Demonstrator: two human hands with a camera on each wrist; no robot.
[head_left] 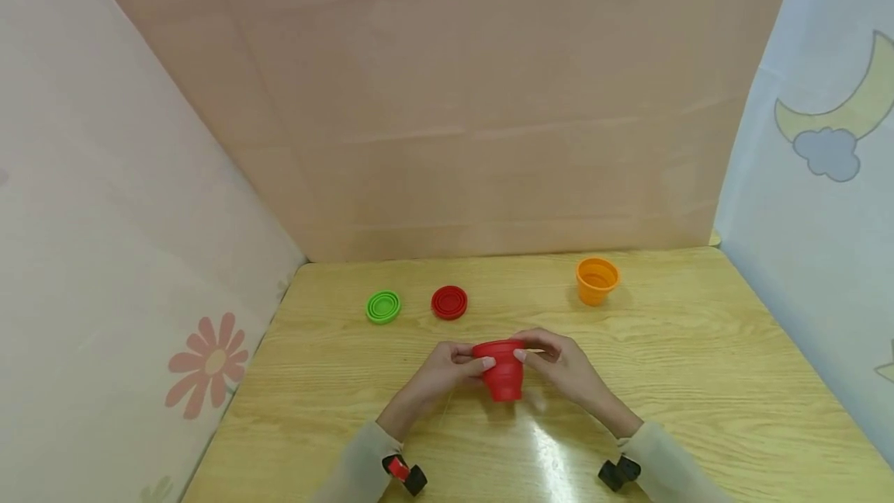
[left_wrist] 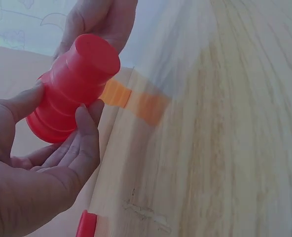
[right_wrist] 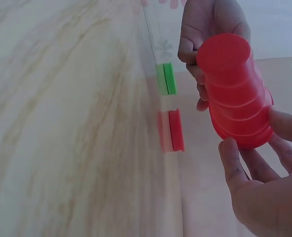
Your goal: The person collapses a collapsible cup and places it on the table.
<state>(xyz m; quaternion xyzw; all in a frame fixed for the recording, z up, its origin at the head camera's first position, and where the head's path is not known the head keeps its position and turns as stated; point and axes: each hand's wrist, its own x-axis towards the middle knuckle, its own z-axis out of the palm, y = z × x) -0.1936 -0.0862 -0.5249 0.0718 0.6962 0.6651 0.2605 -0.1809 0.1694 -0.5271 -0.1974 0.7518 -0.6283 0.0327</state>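
Observation:
Between both hands is a red collapsible cup (head_left: pixel 504 380), stretched out to its full stepped height, wide rim up and narrow base down. My left hand (head_left: pixel 447 367) grips its left side, thumb on the near wall and fingers behind. On the other side my right hand (head_left: pixel 559 363) pinches the cup near the rim, its thumb in front. Both wrist views show the cup's flat base (left_wrist: pixel 97 53) and its ringed wall (right_wrist: pixel 235 101), held above the wooden table (head_left: pixel 314 410). The cup's inside is hidden from view.
Toward the back of the table lie a flattened green collapsible cup (head_left: pixel 383 307) and a flattened dark red one (head_left: pixel 449 303). An orange cup (head_left: pixel 597 281), opened out, stands at the back right. Fabric walls (head_left: pixel 454 99) border the table behind and at both sides.

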